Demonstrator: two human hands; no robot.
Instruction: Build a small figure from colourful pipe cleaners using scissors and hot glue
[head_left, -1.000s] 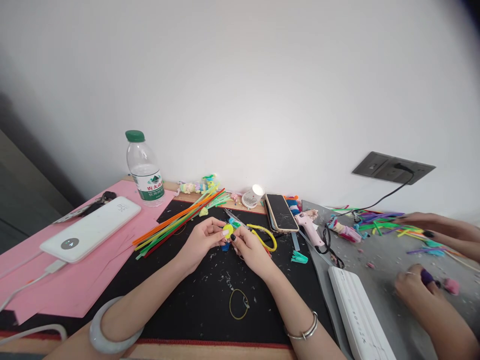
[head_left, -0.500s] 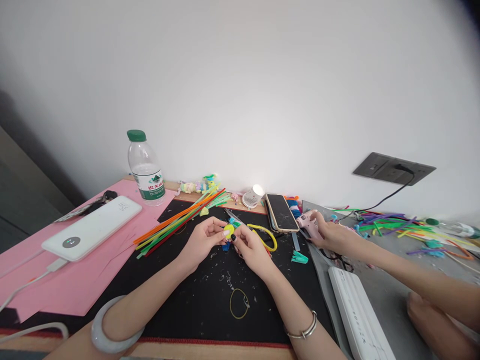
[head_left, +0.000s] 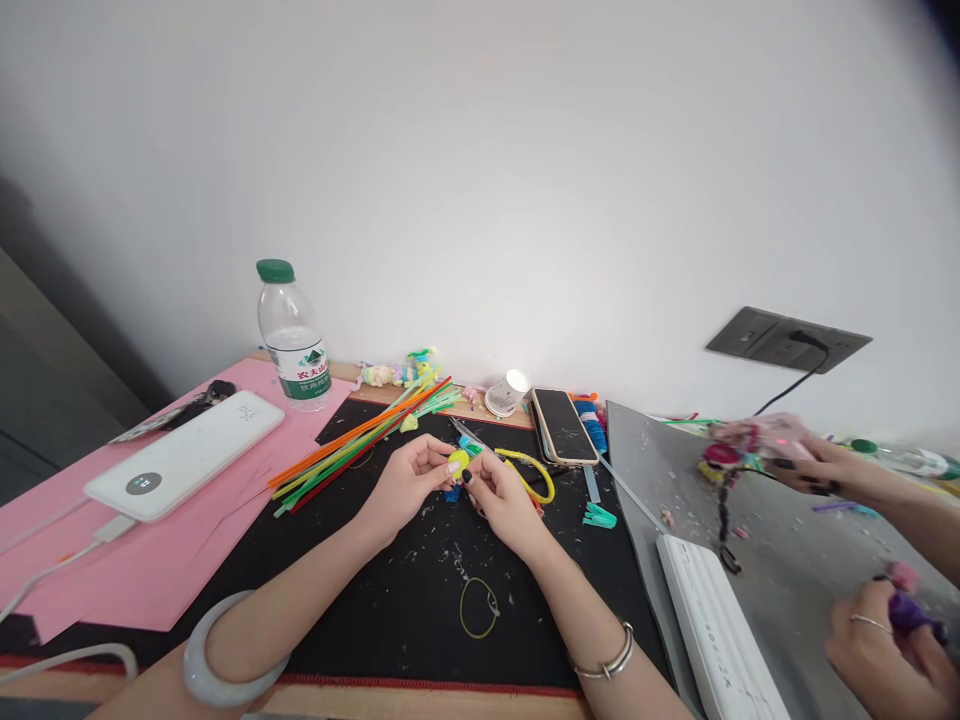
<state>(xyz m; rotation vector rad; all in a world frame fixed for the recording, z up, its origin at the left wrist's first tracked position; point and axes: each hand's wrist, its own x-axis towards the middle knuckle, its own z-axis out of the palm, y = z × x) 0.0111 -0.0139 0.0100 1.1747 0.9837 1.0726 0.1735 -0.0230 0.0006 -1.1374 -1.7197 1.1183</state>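
Note:
My left hand (head_left: pixel 409 480) and my right hand (head_left: pixel 501 495) meet over the black mat (head_left: pixel 405 590), both pinched on a small yellow rolled piece (head_left: pixel 457 461) with a bit of blue beneath it. Yellow-handled scissors (head_left: pixel 525 470) lie just beyond my right hand. A bundle of coloured straws (head_left: pixel 352 440) lies to the left of my left hand. A yellow rubber band (head_left: pixel 478 607) lies on the mat between my forearms.
A water bottle (head_left: pixel 292 340), a white power bank (head_left: pixel 184 455) on pink paper (head_left: pixel 112 560), a phone (head_left: pixel 562 425) and a small lit cup (head_left: pixel 504 392) stand about. At right a co-worker's hand (head_left: pixel 814 465) holds a pink glue gun (head_left: pixel 739 440) over a grey mat; a white keyboard (head_left: pixel 712 630) lies there.
My hands have stayed put on the yellow piece. The co-worker's hand reached to the pink glue gun by the phone and carried it off to the right.

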